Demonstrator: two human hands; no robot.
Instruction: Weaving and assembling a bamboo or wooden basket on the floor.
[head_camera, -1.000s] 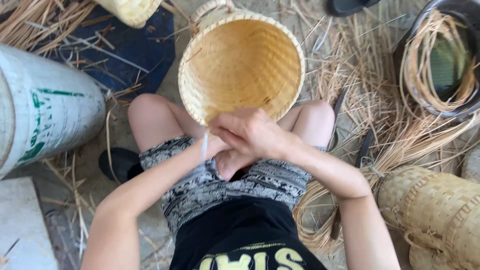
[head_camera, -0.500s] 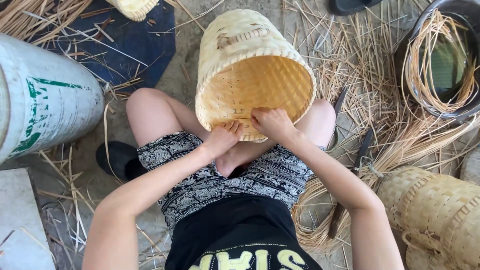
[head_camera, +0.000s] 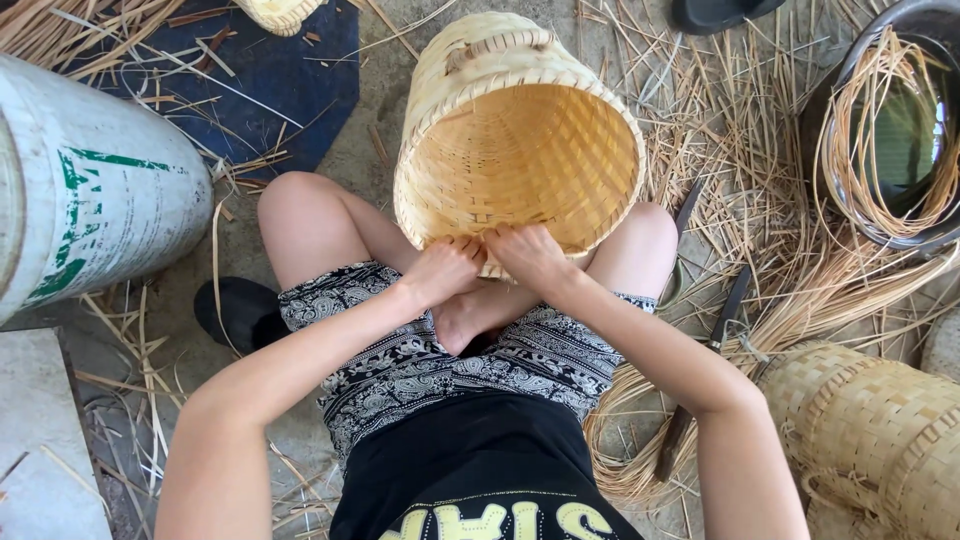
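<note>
Both hands pinch the near rim of the basket (head_camera: 515, 150), left hand (head_camera: 445, 268) just beside right hand (head_camera: 525, 255), fingers curled tight. It lies tilted on the lap, mouth towards us. Walls look fully woven; only rim work seems left. Loose strips (head_camera: 730, 90) litter the floor.

The bare concrete floor (head_camera: 385, 110) was strewn with loose bamboo strips (head_camera: 720, 90). A dark blue mat (head_camera: 270, 90), a white cylinder (head_camera: 90, 215) and a finished woven basket (head_camera: 880, 430) were laid on it.
</note>
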